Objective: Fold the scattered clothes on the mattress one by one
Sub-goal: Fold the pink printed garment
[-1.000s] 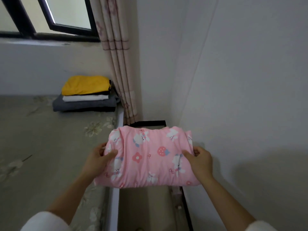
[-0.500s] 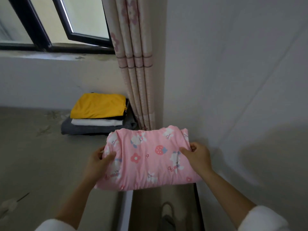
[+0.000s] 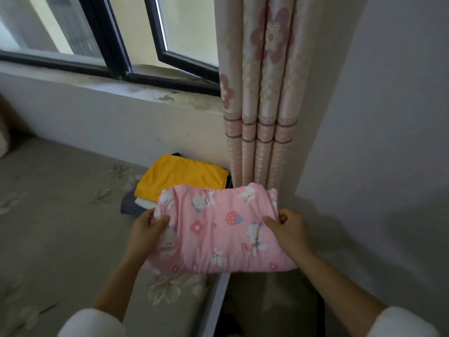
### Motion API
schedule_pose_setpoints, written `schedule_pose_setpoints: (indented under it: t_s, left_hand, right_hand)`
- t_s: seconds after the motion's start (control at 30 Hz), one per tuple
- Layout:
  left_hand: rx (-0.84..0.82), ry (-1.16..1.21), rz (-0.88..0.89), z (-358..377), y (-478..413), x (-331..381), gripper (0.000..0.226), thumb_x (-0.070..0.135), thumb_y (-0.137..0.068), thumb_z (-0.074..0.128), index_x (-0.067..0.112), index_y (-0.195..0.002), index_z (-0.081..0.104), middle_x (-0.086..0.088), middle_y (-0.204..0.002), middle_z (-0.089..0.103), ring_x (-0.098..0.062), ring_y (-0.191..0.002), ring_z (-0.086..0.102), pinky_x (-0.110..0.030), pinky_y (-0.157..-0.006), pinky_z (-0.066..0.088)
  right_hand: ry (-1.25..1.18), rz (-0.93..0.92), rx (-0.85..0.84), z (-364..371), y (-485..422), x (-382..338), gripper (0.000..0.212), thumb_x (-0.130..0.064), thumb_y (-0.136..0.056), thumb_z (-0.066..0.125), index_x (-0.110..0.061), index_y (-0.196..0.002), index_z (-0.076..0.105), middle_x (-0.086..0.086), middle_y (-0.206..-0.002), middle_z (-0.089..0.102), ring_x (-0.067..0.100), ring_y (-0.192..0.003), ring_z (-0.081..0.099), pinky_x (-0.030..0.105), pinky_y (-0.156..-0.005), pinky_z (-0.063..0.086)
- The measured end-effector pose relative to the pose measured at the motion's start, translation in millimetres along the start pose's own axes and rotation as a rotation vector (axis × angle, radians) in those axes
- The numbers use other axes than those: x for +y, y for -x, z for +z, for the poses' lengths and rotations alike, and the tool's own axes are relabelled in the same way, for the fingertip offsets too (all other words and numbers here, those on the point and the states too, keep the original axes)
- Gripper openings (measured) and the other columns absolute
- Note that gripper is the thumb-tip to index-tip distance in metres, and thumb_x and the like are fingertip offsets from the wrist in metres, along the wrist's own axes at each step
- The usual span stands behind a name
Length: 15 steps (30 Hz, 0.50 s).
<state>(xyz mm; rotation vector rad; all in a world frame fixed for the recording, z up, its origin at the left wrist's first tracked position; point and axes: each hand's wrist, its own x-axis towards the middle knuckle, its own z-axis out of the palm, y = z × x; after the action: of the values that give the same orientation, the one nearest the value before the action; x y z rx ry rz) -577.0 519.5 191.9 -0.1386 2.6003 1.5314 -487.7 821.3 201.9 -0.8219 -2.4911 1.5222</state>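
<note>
A folded pink garment (image 3: 218,227) printed with bunnies and strawberries hangs in the air between my hands. My left hand (image 3: 145,229) grips its left edge, thumb on top. My right hand (image 3: 289,229) grips its right edge the same way. Just behind it, in the mattress corner, lies a stack of folded clothes (image 3: 179,178): yellow on top, then white, then grey, with something black at the back. The pink garment hides the stack's near right part. The mattress (image 3: 60,227) is grey-beige with a pale flower print.
A pink flowered curtain (image 3: 260,117) hangs right behind the stack. A white wall (image 3: 376,142) closes the right side. The window (image 3: 109,40) stands partly open above a sill. The mattress edge (image 3: 218,295) drops to a dark gap on the right.
Both hands carried the pink garment forward and left, from over the gap beside the mattress to just in front of the folded stack. The view tilted up toward the window.
</note>
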Motion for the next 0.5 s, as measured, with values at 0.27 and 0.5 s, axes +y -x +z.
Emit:
schedule_pose_setpoints:
  t_s: [0.27, 0.5]
  left_hand:
    - [0.137, -0.127, -0.063, -63, -180, 2, 0.049, 0.045, -0.073, 0.061, 0.018, -0.114, 0.064, -0.013, -0.096, 0.069, -0.030, -0.085, 0.066, -0.049, -0.074, 0.055]
    - [0.113, -0.209, -0.001, -62, -309, 25, 0.036, 0.025, -0.087, 0.064, 0.015, -0.122, 0.058, -0.009, -0.105, 0.064, -0.031, -0.095, 0.062, -0.043, -0.085, 0.051]
  right_hand:
    - [0.050, -0.045, -0.116, 108, -106, -73, 0.019, -0.030, -0.088, 0.066, -0.018, -0.077, 0.055, -0.002, -0.073, 0.059, 0.013, -0.071, 0.058, 0.025, -0.061, 0.046]
    - [0.082, 0.035, -0.010, 154, -190, -95, 0.027, -0.030, -0.084, 0.069, -0.013, -0.069, 0.055, 0.001, -0.067, 0.060, 0.020, -0.066, 0.057, 0.028, -0.058, 0.042]
